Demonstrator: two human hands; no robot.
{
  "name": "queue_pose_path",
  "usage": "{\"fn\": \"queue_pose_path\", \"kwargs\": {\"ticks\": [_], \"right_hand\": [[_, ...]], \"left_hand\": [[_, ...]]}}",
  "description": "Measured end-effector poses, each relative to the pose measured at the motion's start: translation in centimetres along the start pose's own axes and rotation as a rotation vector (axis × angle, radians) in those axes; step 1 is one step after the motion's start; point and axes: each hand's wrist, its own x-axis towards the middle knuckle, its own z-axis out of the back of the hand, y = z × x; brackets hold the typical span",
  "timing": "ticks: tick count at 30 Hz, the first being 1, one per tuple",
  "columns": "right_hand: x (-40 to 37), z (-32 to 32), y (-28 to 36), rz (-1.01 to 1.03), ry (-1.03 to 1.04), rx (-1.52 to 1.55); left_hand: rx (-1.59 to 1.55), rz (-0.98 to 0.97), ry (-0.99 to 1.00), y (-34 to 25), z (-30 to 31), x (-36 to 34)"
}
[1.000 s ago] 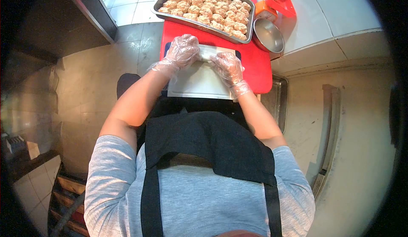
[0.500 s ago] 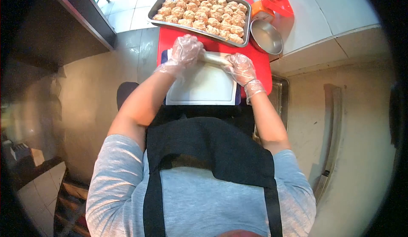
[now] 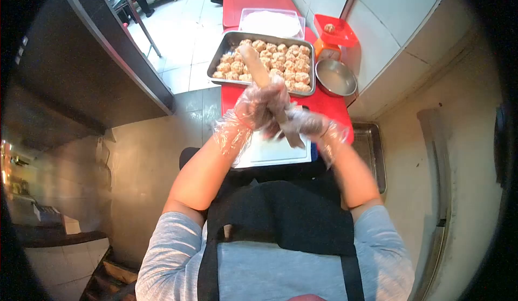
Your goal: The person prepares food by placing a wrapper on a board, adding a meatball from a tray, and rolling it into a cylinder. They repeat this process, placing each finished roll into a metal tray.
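Tan stick (image 3: 256,67) tilted above board (image 3: 270,155); left hand (image 3: 260,104) clenched round its middle. Right hand (image 3: 308,122) at lower part, blurred; cannot tell grip. 2 clear gloves (image 3: 232,132). 1 tray (image 3: 232,41), balls (image 3: 302,67) inside, beyond.

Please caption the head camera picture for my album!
Gloved left hand gripping a long tan stick, right hand close by, near a tray of lumpy balls.

I count my two hands (image 3: 261,104), one rolling pin (image 3: 255,66), one white board (image 3: 270,154), one metal tray (image 3: 220,53) holding well over twenty lumpy balls (image 3: 278,58), one bowl (image 3: 336,80), one orange scale (image 3: 326,49), and one red tray (image 3: 342,34) bearing a single ball (image 3: 329,28).
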Motion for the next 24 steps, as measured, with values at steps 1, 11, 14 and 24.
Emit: {"fn": "queue_pose_path", "kwargs": {"ticks": [1, 11, 14, 24], "right_hand": [[-0.2, -1.4, -0.7, 0.040, 0.124, 0.138], [0.7, -4.7, -8.4, 0.325, -0.489, -0.254], [0.0, -4.0, -8.2, 0.168, -0.402, -0.090], [-4.6, -5.6, 4.6, 0.638, -0.610, -0.550]], "left_hand": [[-0.058, -0.033, 0.051, 0.5, -0.6, -0.3], [0.566, 0.068, -0.282, 1.0, -3.2, -1.6], [0.460, 0.042, -0.003, 0.9, -2.4, -2.3], [0.867, -0.182, -0.090, 0.9, -3.7, -3.3]]}}
